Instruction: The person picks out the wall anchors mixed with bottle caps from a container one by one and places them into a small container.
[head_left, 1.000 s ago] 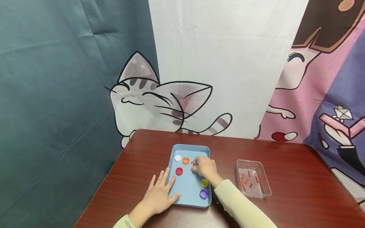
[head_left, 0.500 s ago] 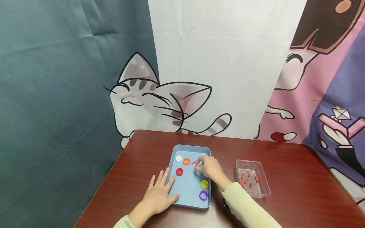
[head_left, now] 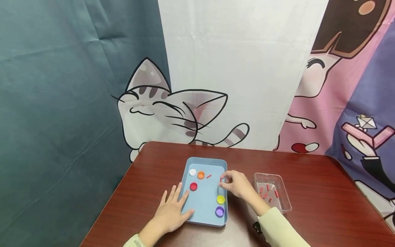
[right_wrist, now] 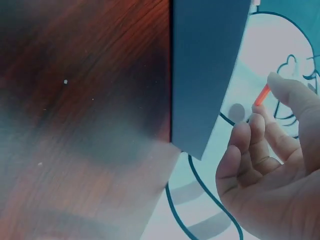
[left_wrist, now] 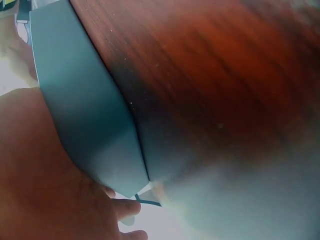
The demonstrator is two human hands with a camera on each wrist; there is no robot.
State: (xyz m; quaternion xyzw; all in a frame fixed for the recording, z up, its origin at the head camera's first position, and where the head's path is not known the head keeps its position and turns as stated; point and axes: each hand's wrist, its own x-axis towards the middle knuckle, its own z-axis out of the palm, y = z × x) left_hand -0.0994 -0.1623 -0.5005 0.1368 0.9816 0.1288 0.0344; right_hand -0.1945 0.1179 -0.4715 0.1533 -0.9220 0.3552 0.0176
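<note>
My right hand pinches a small red stick between thumb and a fingertip, above the blue tray's right edge. In the right wrist view the stick points at a slant, and the other fingers are curled. My left hand lies spread with straight fingers at the left rim of the blue tray. Another red stick lies in the tray, right of an orange round cap. Also in the tray are a white cap, a red cap, a yellow cap and a purple cap.
A clear plastic box with several red sticks inside stands right of the tray. Both sit on a reddish-brown wooden table. A printed cloth hangs behind the table's far edge.
My right hand has moved right, from beside the orange cap to the tray's right edge, with a stick in its fingers. One red stick lies behind in the tray. My left hand has stayed put.
</note>
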